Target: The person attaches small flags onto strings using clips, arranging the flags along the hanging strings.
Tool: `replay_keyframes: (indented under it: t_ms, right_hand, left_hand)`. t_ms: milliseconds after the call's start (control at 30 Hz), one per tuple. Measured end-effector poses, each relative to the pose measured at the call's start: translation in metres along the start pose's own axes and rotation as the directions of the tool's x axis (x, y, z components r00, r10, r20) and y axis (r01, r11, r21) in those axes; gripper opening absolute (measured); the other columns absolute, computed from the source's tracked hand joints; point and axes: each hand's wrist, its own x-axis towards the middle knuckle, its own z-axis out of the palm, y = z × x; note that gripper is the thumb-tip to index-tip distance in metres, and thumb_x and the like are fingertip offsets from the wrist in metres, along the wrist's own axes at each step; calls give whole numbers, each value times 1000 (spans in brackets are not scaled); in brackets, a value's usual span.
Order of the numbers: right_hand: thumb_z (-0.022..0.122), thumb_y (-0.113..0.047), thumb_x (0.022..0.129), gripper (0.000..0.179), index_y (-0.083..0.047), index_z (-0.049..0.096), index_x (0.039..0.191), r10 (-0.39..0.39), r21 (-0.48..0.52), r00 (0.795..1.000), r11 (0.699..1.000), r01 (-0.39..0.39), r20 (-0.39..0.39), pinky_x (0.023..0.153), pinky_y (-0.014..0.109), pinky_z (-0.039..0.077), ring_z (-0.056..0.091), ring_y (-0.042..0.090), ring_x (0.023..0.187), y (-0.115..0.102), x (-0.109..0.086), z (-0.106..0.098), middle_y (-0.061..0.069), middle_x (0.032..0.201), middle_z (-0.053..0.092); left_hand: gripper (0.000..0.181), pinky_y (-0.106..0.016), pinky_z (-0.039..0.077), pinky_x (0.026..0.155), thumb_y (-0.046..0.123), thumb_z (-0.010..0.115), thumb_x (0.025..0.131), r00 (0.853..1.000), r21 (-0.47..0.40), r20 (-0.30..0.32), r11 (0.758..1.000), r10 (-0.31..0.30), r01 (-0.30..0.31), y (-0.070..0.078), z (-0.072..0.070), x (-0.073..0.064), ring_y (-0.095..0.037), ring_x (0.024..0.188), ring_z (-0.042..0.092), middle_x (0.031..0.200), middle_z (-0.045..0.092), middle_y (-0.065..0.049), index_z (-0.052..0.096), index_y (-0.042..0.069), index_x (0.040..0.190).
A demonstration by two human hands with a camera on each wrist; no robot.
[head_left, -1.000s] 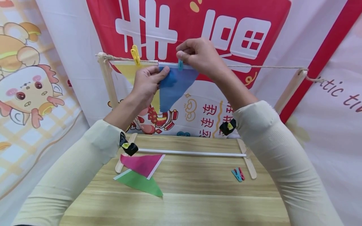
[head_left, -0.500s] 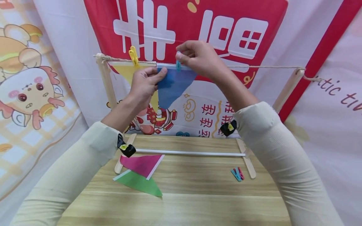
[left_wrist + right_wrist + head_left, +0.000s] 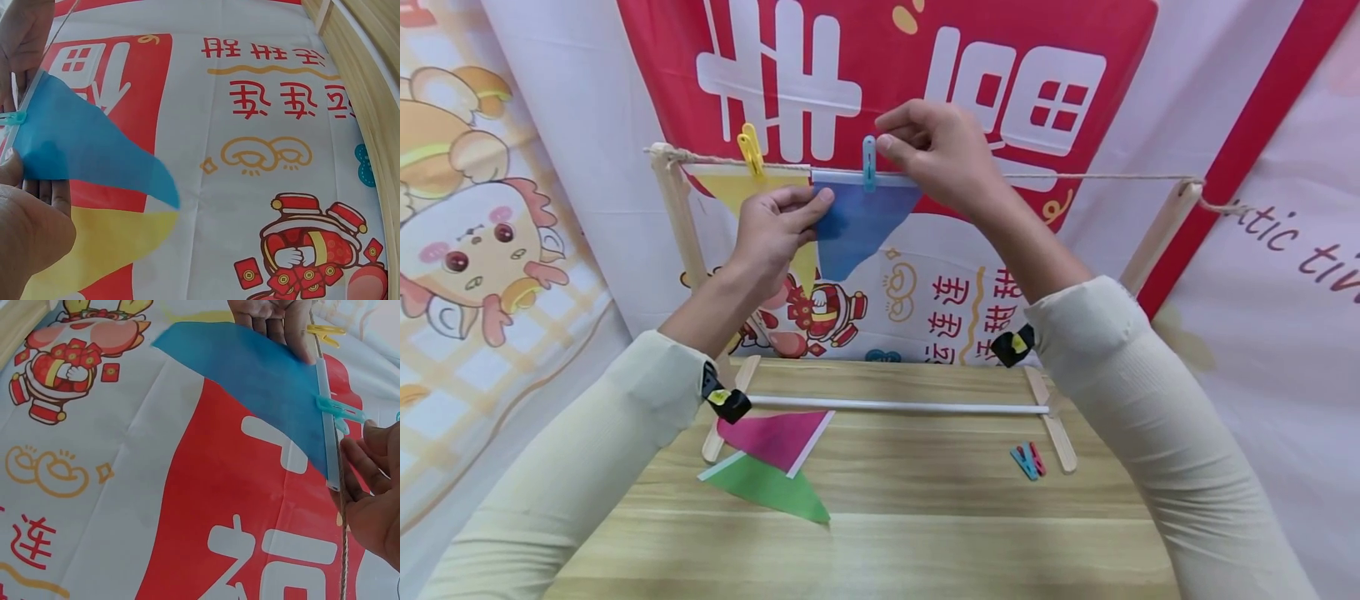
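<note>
A blue triangular pennant point(image 3: 861, 225) hangs from the rope point(image 3: 1097, 177), its white top edge held by a light-blue clothespin point(image 3: 869, 163). My left hand point(image 3: 778, 229) pinches the pennant's left edge, thumb in front and fingers behind, as the left wrist view also shows. My right hand point(image 3: 943, 150) is just right of the clothespin, thumb and forefinger parted, with nothing between them. In the right wrist view the thumb lies close to the end of the clothespin point(image 3: 340, 412); whether they touch is hard to tell. Left of it hangs a yellow pennant point(image 3: 722, 183) under a yellow clothespin point(image 3: 749, 150).
Two wooden posts point(image 3: 1157, 242) carry the rope, joined low by a white rod point(image 3: 895, 406). On the wooden table point(image 3: 962, 550) lie a pink pennant point(image 3: 775, 437), a green pennant point(image 3: 771, 487), and blue and red clothespins point(image 3: 1027, 461). A printed cloth point(image 3: 917, 275) hangs behind.
My right hand has let go of the light-blue clothespin and shifted slightly right, leaving it upright on the rope. My left hand has slid slightly down and left at the blue pennant's edge.
</note>
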Motion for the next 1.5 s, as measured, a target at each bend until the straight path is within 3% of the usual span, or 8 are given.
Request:
replay_keyframes:
  t_ms: [333, 600, 967, 1500]
  right_hand:
    - [77, -25, 108, 31, -7, 81, 133, -115, 89, 987, 988, 125, -108, 105, 28, 66, 79, 17, 107, 6, -4, -4, 9, 129, 84]
    - [78, -25, 108, 28, -8, 83, 130, -163, 61, 982, 984, 169, -91, 103, 27, 65, 77, 15, 105, 8, -10, -3, 7, 125, 85]
    - [78, -22, 108, 24, -9, 84, 127, -246, 34, 966, 968, 249, -79, 105, 29, 66, 80, 18, 110, 8, -19, -2, 5, 125, 86]
    - [82, -20, 104, 26, -8, 84, 128, -239, 29, 969, 970, 241, -55, 107, 40, 67, 81, 20, 111, 16, -35, 6, 7, 125, 85]
  left_hand:
    - [52, -48, 57, 123, 38, 85, 99, 999, -1, -4, 999, 37, -37, -1, -6, -1, -33, 138, 73, 151, 75, -8, 77, 12, 143]
    - [51, -45, 60, 119, 38, 87, 97, 999, 1, -12, 1000, 31, -31, -6, -9, -2, -32, 131, 78, 145, 78, -8, 78, 13, 140]
    - [46, -30, 68, 98, 38, 88, 96, 998, -8, -3, 998, 57, -57, -13, -16, -2, -21, 104, 85, 121, 86, -1, 81, 12, 134]
    - [42, -25, 69, 90, 37, 88, 98, 999, 24, 4, 999, 44, -44, -25, -24, -9, -16, 98, 85, 114, 86, 5, 82, 13, 132]
